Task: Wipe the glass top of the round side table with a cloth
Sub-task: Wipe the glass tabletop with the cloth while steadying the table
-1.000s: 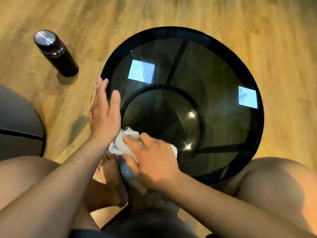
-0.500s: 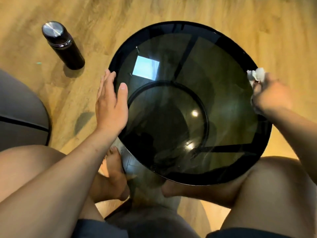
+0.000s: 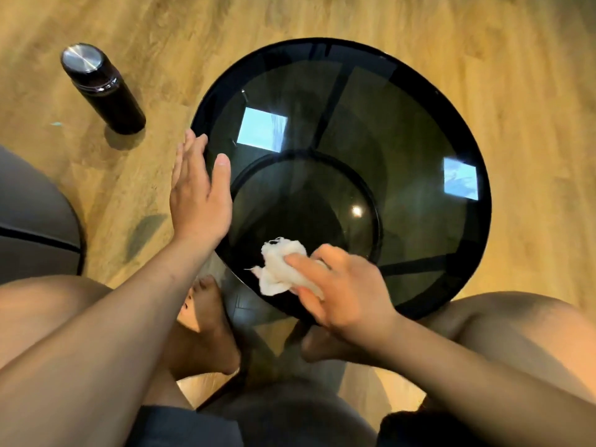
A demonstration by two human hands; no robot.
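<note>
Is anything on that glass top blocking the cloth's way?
Only the left hand, resting on the glass top at its left edge, left of the white cloth in the right hand. The bottle stands on the floor.

The glass (image 3: 403,150) is smoky dark grey with a black rim (image 3: 338,46) and pale blue square reflections (image 3: 262,129). The cloth (image 3: 277,269) is white. The bottle (image 3: 109,95) is black with a silver cap (image 3: 82,58), on a honey-yellow wood-grain floor (image 3: 516,59).

Warm light, glare on glass top (image 3: 403,133)
</note>
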